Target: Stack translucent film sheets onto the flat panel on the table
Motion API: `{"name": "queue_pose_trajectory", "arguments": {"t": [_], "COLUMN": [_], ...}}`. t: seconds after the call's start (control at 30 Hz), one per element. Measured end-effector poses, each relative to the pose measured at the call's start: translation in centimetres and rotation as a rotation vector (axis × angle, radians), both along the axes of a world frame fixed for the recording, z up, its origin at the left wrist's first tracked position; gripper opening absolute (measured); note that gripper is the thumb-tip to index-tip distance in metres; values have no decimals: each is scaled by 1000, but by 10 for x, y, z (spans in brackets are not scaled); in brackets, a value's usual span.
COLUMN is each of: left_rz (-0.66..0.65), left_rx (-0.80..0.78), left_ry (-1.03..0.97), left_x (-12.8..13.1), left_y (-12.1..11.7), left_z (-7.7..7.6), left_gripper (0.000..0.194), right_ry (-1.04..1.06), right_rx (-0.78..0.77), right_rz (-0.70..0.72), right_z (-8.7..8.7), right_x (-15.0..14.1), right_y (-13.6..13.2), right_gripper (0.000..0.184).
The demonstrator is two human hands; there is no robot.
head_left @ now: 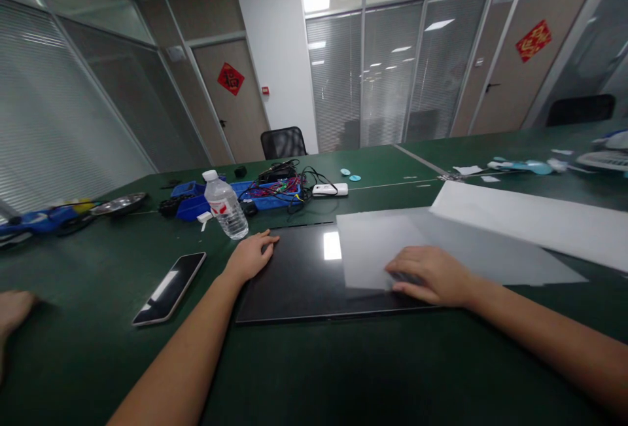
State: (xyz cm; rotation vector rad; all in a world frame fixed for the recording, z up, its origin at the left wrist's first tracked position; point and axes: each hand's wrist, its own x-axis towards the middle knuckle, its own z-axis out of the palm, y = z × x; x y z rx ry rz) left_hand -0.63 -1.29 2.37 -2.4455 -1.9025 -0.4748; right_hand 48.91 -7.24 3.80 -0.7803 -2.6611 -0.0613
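Observation:
A flat black glossy panel (294, 282), like a screen, lies on the green table before me. My left hand (250, 256) rests at its upper left edge, fingers stretched out and the thumb apart, gripping nothing. A translucent sheet of film (366, 243) covers the panel's right part and runs on past its right side. On the film, my right hand (434, 275) is curled, thumb and fingers brought together. Something dark grey shows between them; blur hides what it is. To the left of the panel lies a smartphone (169, 288).
A water bottle (226, 207) stands behind my left hand. Blue trays (269, 200) with tangled wires and a white power strip (330, 189) sit farther back. White board (530, 216) lies to the right. Another person's hand (17, 311) rests at the left edge.

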Motion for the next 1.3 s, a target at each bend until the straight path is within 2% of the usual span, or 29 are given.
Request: {"name": "queue_pose_trajectory", "arguments": {"t": [0.07, 0.1, 0.17, 0.27, 0.37, 0.47, 0.6, 0.83, 1.0, 1.07, 1.13, 1.3], "left_rz": [-21, -38, -79, -112, -99, -91, -100, -111, -121, -117, -114, -128], "left_rx": [3, -1, -19, -66, -119, -148, -190, -222, -234, -230, -224, -196], "left_ry": [-1, -4, -11, -2, 11, -9, -87, -70, -65, -94, -135, -204], "left_x": [-2, -3, -6, -7, -4, -1, 0, 0, 1, 0, -2, -7], "left_y": [2, 4, 7, 10, 9, 6, 3, -4, -3, -1, 1, 3], "left_z": [-3, -5, -9, -14, -15, -13, -9, -4, -5, -6, -8, -12], "left_gripper": [50, 51, 54, 59, 62, 63, 71, 93, 105, 104, 99, 79], "right_ry": [71, 103, 128, 52, -23, -37, -104, -63, 26, 38, 58, 87], "right_rx": [-4, 17, 72, 82, 35, 34, 83, 112, 164, 202, 223, 112], "right_rz": [91, 76, -54, -308, -403, -333, -191, -106, 42, 40, -49, -457], "right_z": [1, 0, -3, -9, -12, -7, 1, -6, -7, -7, -9, -13], "right_x": [-5, -3, 9, 33, 47, 43, 23, -1, 4, 16, 33, 77], "right_y": [0, 2, 12, 29, 37, 32, 18, 1, 1, 8, 19, 47], "right_gripper": [41, 40, 37, 42, 49, 48, 45, 39, 35, 32, 30, 41]}}
